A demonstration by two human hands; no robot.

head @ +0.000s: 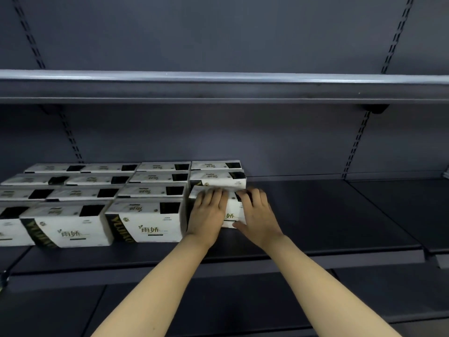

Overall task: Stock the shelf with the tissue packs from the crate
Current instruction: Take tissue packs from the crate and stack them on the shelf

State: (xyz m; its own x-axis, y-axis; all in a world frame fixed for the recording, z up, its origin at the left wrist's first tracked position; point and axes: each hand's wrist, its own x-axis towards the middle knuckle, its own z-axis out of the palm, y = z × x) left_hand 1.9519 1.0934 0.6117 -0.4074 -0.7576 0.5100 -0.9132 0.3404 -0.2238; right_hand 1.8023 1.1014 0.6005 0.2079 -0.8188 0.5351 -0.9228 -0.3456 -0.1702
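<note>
Up front, both hands (232,212) on white "雨娇" tissue pack (230,216).

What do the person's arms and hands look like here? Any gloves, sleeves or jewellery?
Both are bare. The left hand and right hand wear no gloves, and no rings, watch or bracelet show. Both forearms are uncovered down to the bottom edge of the picture, so no sleeve is in view. No cables or markings show on them.

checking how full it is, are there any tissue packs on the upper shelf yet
No, the upper shelf shows no packs; all the tissue packs sit on the shelf below.
</note>
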